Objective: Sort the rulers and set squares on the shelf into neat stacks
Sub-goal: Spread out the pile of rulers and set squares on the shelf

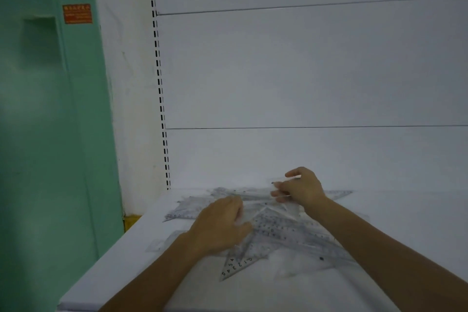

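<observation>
1. Head view, where things lie: the rulers and set squares lie in one jumbled pile on the white shelf. They overlap at all angles, and a numbered set square pokes out at the near edge.
2. Head view, right hand: it is at the far side of the pile, with thumb and fingers pinched on a clear strip that seems to be a ruler.
3. Head view, left hand: its fingers curl down onto the middle of the pile. Blur hides whether it grips a piece or only presses on it, so I cannot tell.
4. Handling, as a judgement: the pieces look like thin, clear plastic, so they are probably light, stiff and slick. They would likely slide over each other and be hard to lift off the flat shelf.
5. Where to take hold, as a judgement: pinch a free edge or corner that overhangs its neighbours. Alternatively, drag a piece out sideways while the other hand pins the rest.
6. Risk, as a judgement: being transparent, the outlines are hard to separate, so two pieces may come up together.
</observation>
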`<state>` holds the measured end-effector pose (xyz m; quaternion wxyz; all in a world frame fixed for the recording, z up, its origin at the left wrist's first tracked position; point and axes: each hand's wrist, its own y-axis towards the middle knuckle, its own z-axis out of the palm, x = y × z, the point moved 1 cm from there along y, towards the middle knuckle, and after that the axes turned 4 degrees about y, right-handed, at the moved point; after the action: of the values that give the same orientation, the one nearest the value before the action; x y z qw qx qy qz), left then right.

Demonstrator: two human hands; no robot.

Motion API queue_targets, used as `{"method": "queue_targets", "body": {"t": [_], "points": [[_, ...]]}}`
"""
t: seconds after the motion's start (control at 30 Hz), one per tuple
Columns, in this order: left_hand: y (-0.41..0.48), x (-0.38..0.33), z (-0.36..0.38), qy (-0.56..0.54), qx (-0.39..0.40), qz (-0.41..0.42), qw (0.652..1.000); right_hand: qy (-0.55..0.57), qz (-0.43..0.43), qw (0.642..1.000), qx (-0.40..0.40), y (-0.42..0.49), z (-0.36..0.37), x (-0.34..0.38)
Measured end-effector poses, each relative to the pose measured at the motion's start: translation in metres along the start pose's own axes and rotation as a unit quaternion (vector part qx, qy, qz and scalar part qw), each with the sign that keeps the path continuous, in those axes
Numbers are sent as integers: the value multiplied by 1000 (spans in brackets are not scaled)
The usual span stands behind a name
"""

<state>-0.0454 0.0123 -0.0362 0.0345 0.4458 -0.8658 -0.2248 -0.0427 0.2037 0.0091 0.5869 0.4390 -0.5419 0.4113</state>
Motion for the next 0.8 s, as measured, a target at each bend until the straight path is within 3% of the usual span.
{"method": "queue_targets", "body": {"t": [0.2,0.27,0.5,0.6,0.73,0.8], "points": [[6,0,-9,-104,-2,12,995,-33,20,997,66,-7,-25,-2],[9,0,-11,-116,2,0,993,-95,16,992,80,-11,-32,-5],[22,-5,-12,-153,-21,-53,987,-242,-48,968,36,-16,-43,-9],[25,-8,-14,-169,-39,-43,984,-348,-132,928,11,-17,-45,-9],[29,-12,-26,-181,-59,-34,981,-519,-228,824,-10,-23,-54,-8],[32,-19,-30,-106,-71,-21,992,-534,-244,809,-18,-24,-61,-8]]}}
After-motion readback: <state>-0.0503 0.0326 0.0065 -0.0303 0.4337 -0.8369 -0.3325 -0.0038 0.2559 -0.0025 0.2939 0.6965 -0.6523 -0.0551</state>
